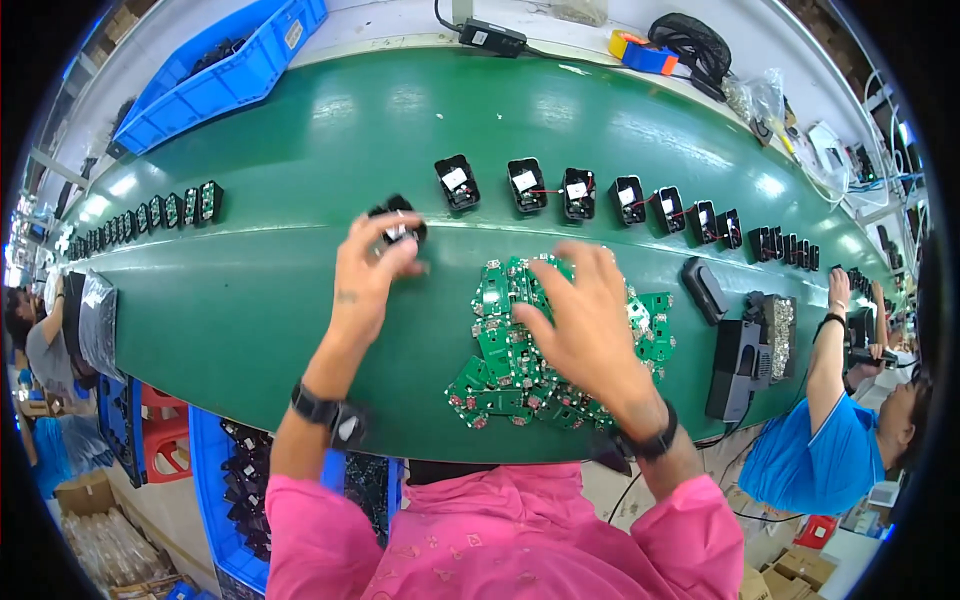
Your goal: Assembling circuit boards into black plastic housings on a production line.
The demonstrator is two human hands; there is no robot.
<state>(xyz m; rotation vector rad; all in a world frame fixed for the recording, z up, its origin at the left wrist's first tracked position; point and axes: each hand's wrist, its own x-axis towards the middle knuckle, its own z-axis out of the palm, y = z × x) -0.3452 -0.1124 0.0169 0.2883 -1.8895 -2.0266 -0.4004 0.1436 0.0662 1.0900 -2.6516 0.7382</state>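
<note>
My left hand (362, 268) has its fingers closed round a small black plastic housing (392, 208) above the green table, left of centre; the hand hides part of it. Spread fingers of my right hand (590, 335) hover over a pile of green circuit boards (495, 350) or just touch it; I cannot tell which. Nothing shows between those fingers. Beyond my hands a row of open black housings, the nearest being one housing (457, 183), runs off to the right. Each of the closer ones has a white label inside, and red wires show at several.
A row of housings with green boards (190, 207) stands far left. Past it is a blue bin (215, 75). Right of the pile are a black case (705, 290), a dark grey device (735, 370) and small metal parts (781, 335). A co-worker in blue (825, 445) sits to the right.
</note>
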